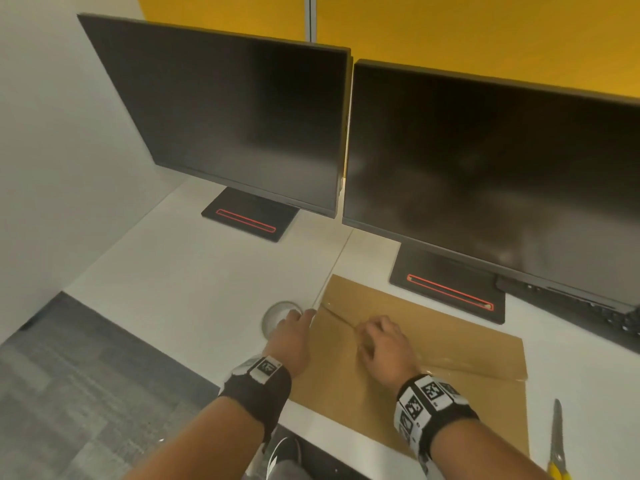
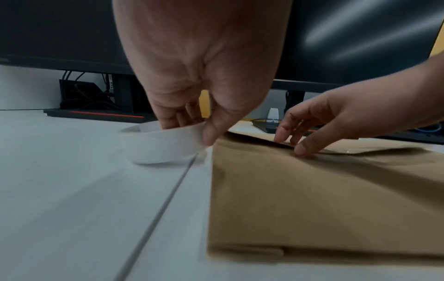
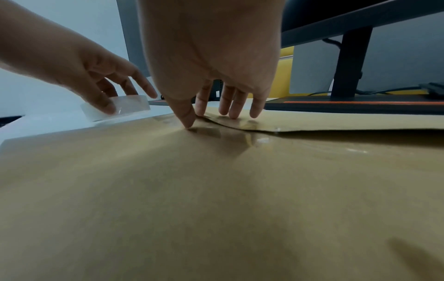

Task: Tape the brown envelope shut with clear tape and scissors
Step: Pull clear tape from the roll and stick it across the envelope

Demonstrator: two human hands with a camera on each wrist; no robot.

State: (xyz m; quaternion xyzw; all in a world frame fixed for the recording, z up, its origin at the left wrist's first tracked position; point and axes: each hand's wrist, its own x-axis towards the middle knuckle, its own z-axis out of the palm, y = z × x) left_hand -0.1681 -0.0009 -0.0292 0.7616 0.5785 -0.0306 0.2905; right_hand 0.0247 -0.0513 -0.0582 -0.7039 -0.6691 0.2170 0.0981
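Note:
A brown envelope (image 1: 460, 337) lies flat on the white desk (image 1: 194, 289), its flap folded down. A shiny strip of clear tape (image 1: 453, 362) runs along the flap seam. My right hand (image 1: 377, 336) rests on the seam near the envelope's left end, its straight fingers (image 3: 230, 106) and thumb pressing on paper and tape. Just left of the envelope, my left hand (image 1: 292, 317) grips the clear tape roll (image 2: 158, 146), with fingers inside the ring and the thumb outside. Yellow-handled scissors (image 1: 557, 438) lie on the desk to the right of the envelope, untouched.
Two dark monitors (image 1: 242, 126) stand behind on black bases (image 1: 446, 289), the right base close to the envelope's far edge. A black keyboard (image 1: 609, 313) sits far right. The desk's edge runs diagonally at the left, with grey carpet (image 1: 69, 375) below.

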